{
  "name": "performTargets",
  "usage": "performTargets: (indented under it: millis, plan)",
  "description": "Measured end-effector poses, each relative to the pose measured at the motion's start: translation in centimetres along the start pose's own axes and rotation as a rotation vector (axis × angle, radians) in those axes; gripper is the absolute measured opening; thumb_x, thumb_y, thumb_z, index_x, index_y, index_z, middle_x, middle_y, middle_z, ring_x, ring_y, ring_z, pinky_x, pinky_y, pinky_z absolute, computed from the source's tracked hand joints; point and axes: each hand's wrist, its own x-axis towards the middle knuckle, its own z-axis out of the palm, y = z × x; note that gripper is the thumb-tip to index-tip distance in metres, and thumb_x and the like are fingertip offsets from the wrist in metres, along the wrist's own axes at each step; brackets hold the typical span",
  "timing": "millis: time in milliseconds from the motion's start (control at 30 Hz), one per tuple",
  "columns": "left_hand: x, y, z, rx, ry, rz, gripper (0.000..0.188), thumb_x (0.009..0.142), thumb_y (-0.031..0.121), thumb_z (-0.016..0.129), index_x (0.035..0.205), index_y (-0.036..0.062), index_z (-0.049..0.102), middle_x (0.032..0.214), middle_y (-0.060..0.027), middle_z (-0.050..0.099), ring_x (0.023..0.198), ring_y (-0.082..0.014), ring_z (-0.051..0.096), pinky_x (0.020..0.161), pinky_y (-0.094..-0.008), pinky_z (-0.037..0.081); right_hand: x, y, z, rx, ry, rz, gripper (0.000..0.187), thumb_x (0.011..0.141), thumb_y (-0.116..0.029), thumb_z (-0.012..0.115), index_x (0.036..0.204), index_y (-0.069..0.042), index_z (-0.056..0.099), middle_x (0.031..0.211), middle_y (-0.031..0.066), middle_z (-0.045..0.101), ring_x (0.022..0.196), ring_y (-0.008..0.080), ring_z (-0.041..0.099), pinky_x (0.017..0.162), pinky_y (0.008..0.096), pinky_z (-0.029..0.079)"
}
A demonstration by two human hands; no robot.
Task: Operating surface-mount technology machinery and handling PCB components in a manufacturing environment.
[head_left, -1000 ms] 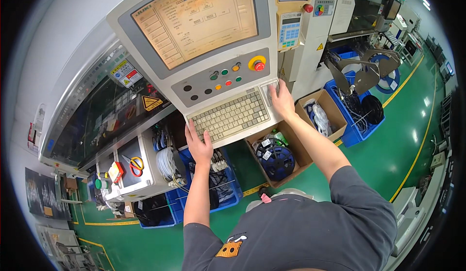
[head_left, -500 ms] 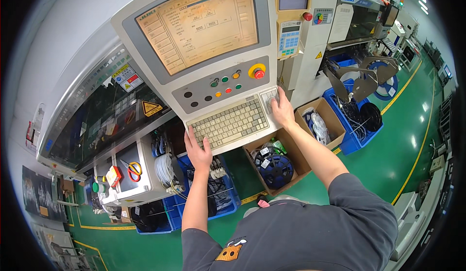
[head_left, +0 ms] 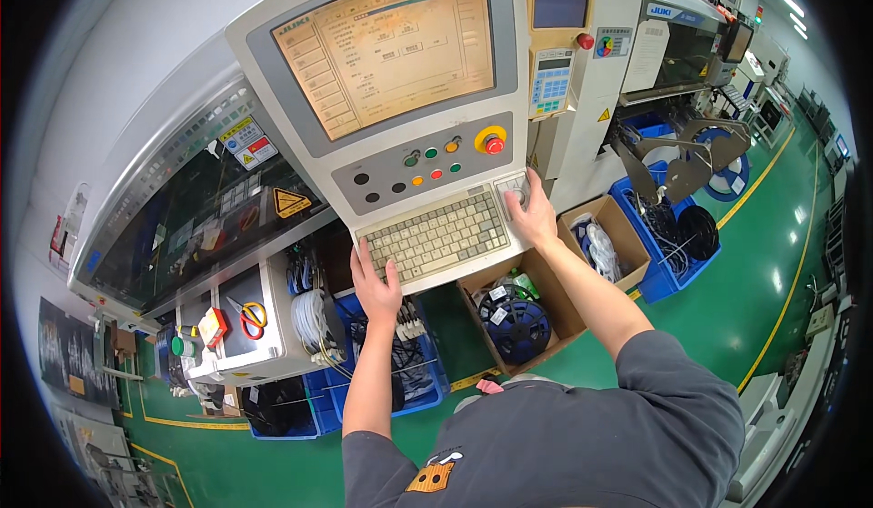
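A beige keyboard [head_left: 435, 237] is set into the lower shelf of a grey machine control panel [head_left: 341, 183]. My left hand [head_left: 376, 285] lies at the keyboard's lower left corner, thumb and fingers apart, holding nothing. At the right end of the shelf, my right hand [head_left: 532, 212] rests on a trackball [head_left: 516, 195]. Its thumb lies over the trackball and the fingers stretch along the panel's right edge. Above the keyboard sit coloured push buttons [head_left: 436, 174] and a red emergency stop button [head_left: 493, 145]. The lit screen [head_left: 386, 53] shows a window with menus and fields.
Left of the panel, scissors [head_left: 247, 317] and a small red-and-yellow box [head_left: 212, 327] lie on a machine ledge. Below stand a cardboard box [head_left: 573, 312] with a dark blue reel [head_left: 518, 331] and blue crates [head_left: 677, 281]. A handheld keypad unit [head_left: 551, 80] hangs at the panel's right.
The whole view has shifted slightly, so the panel appears a little farther right. Both hands stay at the same places on the shelf; my right thumb has moved slightly over the trackball.
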Motion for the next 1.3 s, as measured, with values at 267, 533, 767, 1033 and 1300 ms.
performTargets:
  millis: [267, 533, 767, 1033, 1300]
  plan:
    - [0.0, -0.1, 0.0, 0.005, 0.004, -0.015, 0.066, 0.093, 0.026, 0.062, 0.152, 0.0114, 0.037, 0.146, -0.027, 0.042, 0.131, -0.0456, 0.045, 0.107, -0.0486, 0.041, -0.3, -0.5, 0.0, -0.05, 0.025, -0.033, 0.078, 0.092, -0.046, 0.064, 0.15, -0.003, 0.033, 0.139, 0.0267, 0.054, 0.126, 0.0422, 0.055, 0.103, 0.0455, 0.046]
    - [0.1, 0.1, 0.3, -0.003, 0.0, -0.024, 0.064, 0.094, 0.027, 0.061, 0.152, 0.0117, 0.038, 0.146, -0.0265, 0.043, 0.131, -0.0451, 0.046, 0.107, -0.0483, 0.041, -0.7, 1.5, 0.4, 0.056, 0.151, -0.205, 0.061, 0.092, -0.034, 0.064, 0.142, -0.006, 0.047, 0.141, 0.0212, 0.051, 0.13, 0.0402, 0.049, 0.107, 0.046, 0.041]
    - [-0.1, -0.3, -0.2, 0.009, 0.009, -0.025, 0.064, 0.095, 0.028, 0.061, 0.152, 0.0118, 0.038, 0.146, -0.0263, 0.043, 0.13, -0.0448, 0.046, 0.107, -0.0479, 0.041, -4.1, 1.0, -1.3, -0.068, -0.068, -0.813, 0.027, 0.086, -0.02, 0.07, 0.111, -0.01, 0.07, 0.139, 0.0163, 0.051, 0.13, 0.0401, 0.046, 0.109, 0.0474, 0.037]
    - [-0.3, 0.3, 0.1, 0.017, 0.014, -0.028, 0.059, 0.098, 0.028, 0.057, 0.151, 0.0097, 0.04, 0.143, -0.0272, 0.045, 0.13, -0.0454, 0.047, 0.106, -0.0472, 0.043, -4.0, -0.3, -1.2, 0.07, -0.043, -0.64, 0.025, 0.086, -0.016, 0.07, 0.109, -0.009, 0.068, 0.135, 0.0146, 0.053, 0.126, 0.038, 0.049, 0.108, 0.0475, 0.038]
    - [0.3, -0.2, 0.5, 0.017, 0.011, -0.037, 0.064, 0.095, 0.03, 0.061, 0.152, 0.0119, 0.038, 0.145, -0.0267, 0.043, 0.13, -0.0451, 0.046, 0.106, -0.0481, 0.042, -0.7, -3.1, 1.4, 0.161, 0.004, -0.615, 0.02, 0.088, -0.008, 0.068, 0.108, -0.006, 0.066, 0.11, 0.0128, 0.065, 0.105, 0.0335, 0.061, 0.089, 0.039, 0.05]
